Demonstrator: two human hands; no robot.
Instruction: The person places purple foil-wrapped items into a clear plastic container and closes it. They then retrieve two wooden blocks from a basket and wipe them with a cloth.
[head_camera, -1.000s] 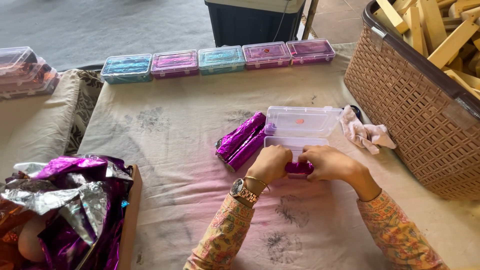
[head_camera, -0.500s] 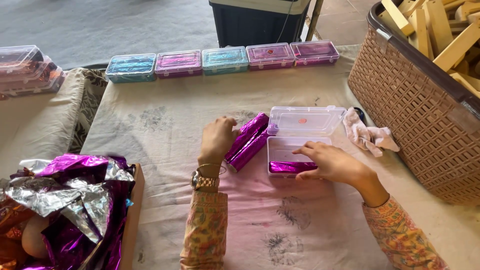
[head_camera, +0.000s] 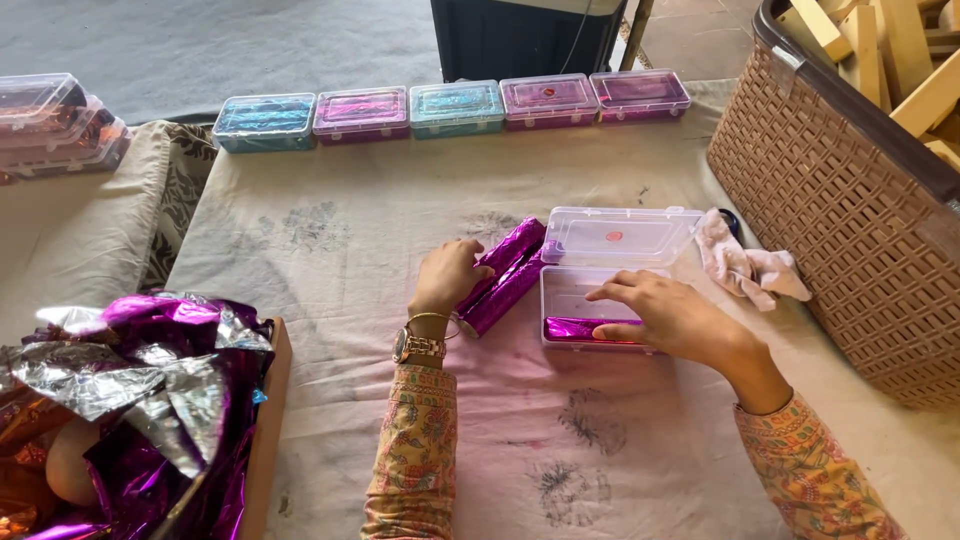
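Purple foil-wrapped sticks lie in a pair on the cloth-covered table, just left of an open clear plastic box. One more wrapped stick already lies inside the box, along its near wall. Left hand curls over the near ends of the pair, fingers closing round one of them; whether it is lifted off the cloth I cannot tell. Right hand rests spread across the box's near edge, fingertips pressing the stick inside flat and steadying the base. Lid stands hinged back, touching a crumpled pinkish rag.

Step in hand, as I judge it: packing the box, one stick in, second being picked up. Next move calls for carrying it right over the box wall and laying it parallel beside the first, right fingers clearing out of the way.

Row of closed filled boxes lines the far edge. Loose foil heap at near left; woven basket of wooden pieces at right.
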